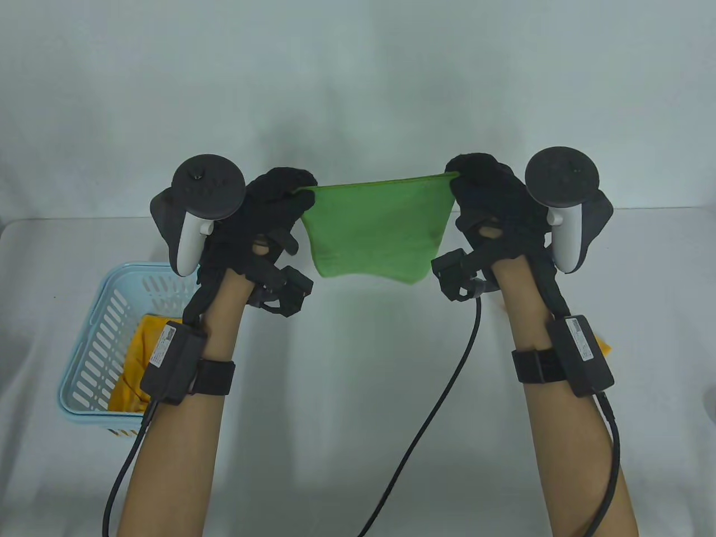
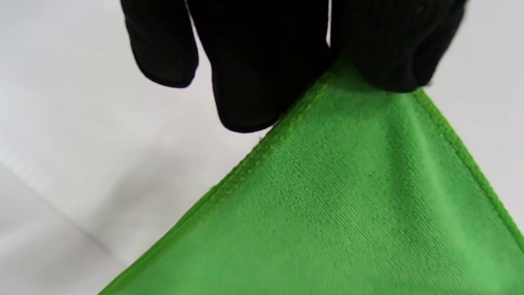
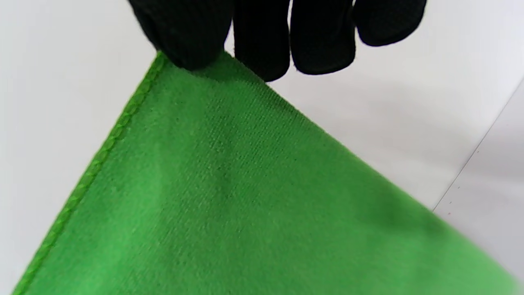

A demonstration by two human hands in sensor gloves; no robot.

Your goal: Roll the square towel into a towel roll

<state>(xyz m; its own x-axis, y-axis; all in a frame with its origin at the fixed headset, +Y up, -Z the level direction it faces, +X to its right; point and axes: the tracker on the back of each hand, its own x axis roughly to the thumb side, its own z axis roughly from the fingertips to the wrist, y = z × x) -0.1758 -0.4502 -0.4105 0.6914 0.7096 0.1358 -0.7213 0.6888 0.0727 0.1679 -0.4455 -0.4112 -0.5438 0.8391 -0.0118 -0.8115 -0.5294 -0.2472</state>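
Two forearms rise from the bottom edge, each with one tracker. One green towel (image 1: pixel 376 229) hangs between them above the bench (image 1: pixel 358 391), the left hand (image 1: pixel 272 210) and right hand (image 1: pixel 492 207) each pinching one top corner. One blue basket (image 1: pixel 89 347) with yellow cloth (image 1: pixel 134 358) stands at left.

The green square towel (image 1: pixel 376 229) hangs unrolled above the table, pinched at two top corners.

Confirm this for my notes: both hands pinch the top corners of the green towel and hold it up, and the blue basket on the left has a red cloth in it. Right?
Not quite. The cloth in the blue basket is yellow, not red, as the table view shows. The rest holds: the left hand and right hand each pinch a top corner of the green towel and hold it up.
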